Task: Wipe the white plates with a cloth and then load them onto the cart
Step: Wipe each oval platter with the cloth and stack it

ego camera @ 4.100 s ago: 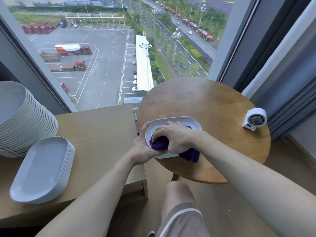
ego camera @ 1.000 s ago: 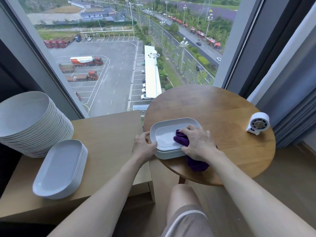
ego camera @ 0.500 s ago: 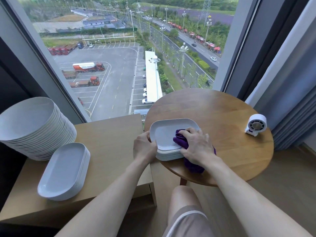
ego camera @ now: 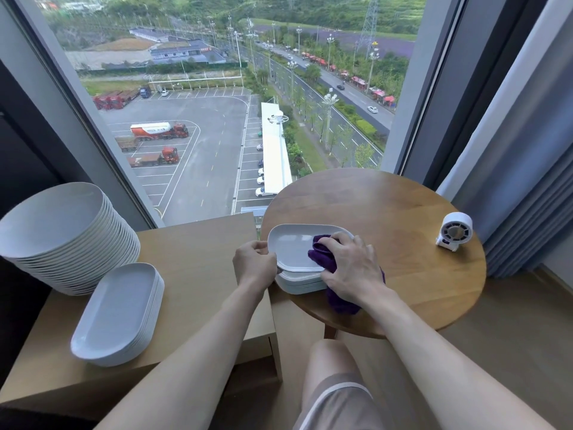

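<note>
White plate (ego camera: 294,248), atop short stack (ego camera: 299,283) at near-left edge of round counter (ego camera: 403,243): left hand (ego camera: 254,263) pinches its rim, right hand (ego camera: 350,268) grips purple cloth (ego camera: 322,254) on it; wiping apparently unfinished, loading pending.

High-floor room, hotel or apartment type, is indicated: a truck lot (ego camera: 198,162) is seen far below through a full-height window (ego camera: 310,41); grey curtain (ego camera: 527,193), round wooden bench (ego camera: 390,206) and bulk-stacked white plates (ego camera: 62,234) are shown.
</note>
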Demonstrator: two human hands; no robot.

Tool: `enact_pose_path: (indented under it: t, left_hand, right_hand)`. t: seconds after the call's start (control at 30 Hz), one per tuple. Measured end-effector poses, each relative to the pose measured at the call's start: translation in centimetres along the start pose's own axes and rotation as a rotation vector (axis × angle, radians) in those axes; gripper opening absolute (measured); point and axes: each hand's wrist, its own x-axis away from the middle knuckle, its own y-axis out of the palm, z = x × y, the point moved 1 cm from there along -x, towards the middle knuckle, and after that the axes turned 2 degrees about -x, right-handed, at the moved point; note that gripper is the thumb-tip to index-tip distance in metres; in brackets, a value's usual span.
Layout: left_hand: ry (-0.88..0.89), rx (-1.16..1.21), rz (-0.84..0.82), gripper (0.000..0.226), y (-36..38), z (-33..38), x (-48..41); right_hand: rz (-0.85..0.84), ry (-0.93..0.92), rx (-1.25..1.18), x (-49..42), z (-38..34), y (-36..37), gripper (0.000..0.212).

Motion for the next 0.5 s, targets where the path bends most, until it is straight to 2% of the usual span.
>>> enact_pose_path:
  t: [0.23, 0.5]
  left_hand:
    - [-0.092, 0.279, 0.039, 0.024, -2.6, -0.6, 0.6]
    - [-0.131, 0.531, 0.159, 0.025, -10.5, -3.9, 0.9]
  right_hand:
    - [0.127, -0.041, -0.074, 1.2, -2.9, -1.4, 0.062]
    - [0.184, -0.066, -0.237, 3.3, -8.0, -1.4, 0.061]
